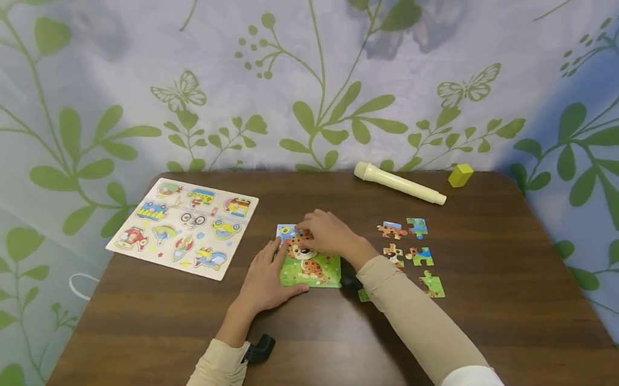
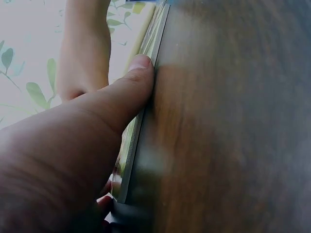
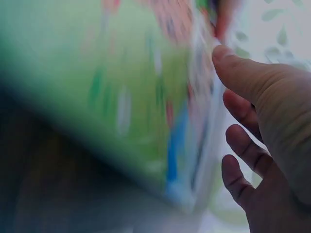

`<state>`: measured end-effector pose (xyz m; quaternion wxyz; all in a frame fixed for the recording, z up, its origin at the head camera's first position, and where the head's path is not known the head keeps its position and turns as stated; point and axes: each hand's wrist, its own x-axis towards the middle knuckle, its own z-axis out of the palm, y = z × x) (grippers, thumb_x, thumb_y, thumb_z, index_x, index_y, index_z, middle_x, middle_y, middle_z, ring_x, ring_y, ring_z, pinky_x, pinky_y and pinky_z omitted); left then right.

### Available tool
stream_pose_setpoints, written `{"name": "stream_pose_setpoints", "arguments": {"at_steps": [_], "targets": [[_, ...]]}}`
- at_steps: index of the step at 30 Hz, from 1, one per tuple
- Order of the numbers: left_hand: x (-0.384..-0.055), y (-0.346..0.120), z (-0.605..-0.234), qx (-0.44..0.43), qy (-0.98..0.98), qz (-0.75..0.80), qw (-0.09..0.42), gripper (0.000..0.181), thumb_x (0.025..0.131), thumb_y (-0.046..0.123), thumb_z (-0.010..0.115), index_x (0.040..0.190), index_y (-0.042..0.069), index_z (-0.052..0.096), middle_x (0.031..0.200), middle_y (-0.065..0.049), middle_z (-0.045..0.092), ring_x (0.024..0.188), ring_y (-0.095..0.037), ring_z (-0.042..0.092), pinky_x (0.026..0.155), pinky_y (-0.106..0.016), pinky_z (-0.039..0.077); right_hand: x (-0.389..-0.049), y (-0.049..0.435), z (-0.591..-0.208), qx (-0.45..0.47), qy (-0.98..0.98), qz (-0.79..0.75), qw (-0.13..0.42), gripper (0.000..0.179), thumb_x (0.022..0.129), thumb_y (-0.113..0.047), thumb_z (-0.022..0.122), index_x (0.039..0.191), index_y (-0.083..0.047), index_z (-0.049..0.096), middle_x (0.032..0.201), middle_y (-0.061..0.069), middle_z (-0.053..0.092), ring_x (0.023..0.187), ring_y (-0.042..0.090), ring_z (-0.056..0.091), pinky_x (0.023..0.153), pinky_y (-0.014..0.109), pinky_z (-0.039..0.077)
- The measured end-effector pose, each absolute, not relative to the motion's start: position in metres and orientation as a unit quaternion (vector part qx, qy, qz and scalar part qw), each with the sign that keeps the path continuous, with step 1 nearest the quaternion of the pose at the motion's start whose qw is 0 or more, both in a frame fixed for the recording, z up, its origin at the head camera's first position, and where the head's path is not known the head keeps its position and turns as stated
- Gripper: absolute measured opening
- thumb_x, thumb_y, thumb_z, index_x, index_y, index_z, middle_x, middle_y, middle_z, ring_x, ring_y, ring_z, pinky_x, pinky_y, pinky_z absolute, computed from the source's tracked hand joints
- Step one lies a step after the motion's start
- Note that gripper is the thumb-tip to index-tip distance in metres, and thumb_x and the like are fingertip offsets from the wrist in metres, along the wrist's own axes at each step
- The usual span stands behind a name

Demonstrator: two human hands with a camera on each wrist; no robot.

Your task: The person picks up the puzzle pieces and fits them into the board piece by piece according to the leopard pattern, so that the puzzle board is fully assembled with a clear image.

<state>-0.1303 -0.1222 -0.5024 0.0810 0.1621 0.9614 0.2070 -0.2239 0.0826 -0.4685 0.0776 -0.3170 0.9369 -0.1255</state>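
Observation:
A square puzzle board [image 1: 316, 276], printed with a spotted cartoon animal on green grass, lies on the table in the head view. My left hand [image 1: 266, 281] rests along its left side, the thumb [image 2: 141, 68] touching the near edge. Over the board's upper part is my right hand [image 1: 328, 235], its fingers loosely bent and covering some of the picture. In the right wrist view the thumb [image 3: 238, 68] is extended beside the blurred board [image 3: 121, 97], and no piece shows between thumb and fingers. The contact under the right fingertips is hidden.
Right of the board lie several loose jigsaw pieces [image 1: 422, 257], one partly behind the right sleeve. A white vehicle puzzle board [image 1: 181, 227] is at the left. A cream microphone-shaped stick [image 1: 399, 183] and a yellow block [image 1: 460, 175] are near the back edge.

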Motion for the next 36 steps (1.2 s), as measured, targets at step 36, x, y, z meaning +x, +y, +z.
{"name": "stream_pose_setpoints", "arguments": {"at_steps": [36], "targets": [[-0.128,-0.118,-0.504,0.153,0.958,0.232,0.067,0.111,0.081,0.063,0.077,0.163,0.010,0.025,0.169,-0.016,0.022,0.157,-0.038,0.021,0.125,-0.058,0.023,-0.207,0.279,-0.473,-0.207,0.974,-0.073,0.061,0.031,0.086,-0.033,0.073,0.101,-0.006,0.074,0.093,0.002,0.062,0.084,0.021,0.051,0.073,0.039,0.045]]}}
